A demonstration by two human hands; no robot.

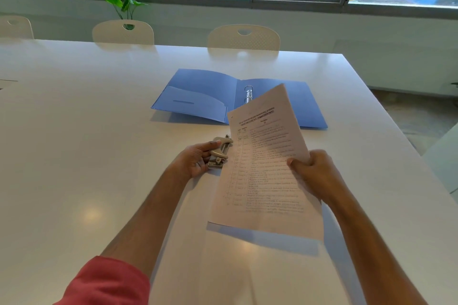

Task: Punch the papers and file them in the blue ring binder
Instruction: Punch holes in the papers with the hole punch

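Two hands work over the white table [99,106]; beyond them the blue ring binder [205,94] lies open, rings [248,94] upright. Your right hand [314,173] pinches the papers' [265,168] right edge, holding them tilted above the table; their print is too blurred to read. Your left hand [195,158] grasps the hole punch [219,153] at their left edge

The blue ring binder [205,93] lies open flat mid-desk, metal rings [248,94] upright at its spine. Printed papers [266,168] are held tilted above the near desk, their left edge beside the beige hole punch [219,153]
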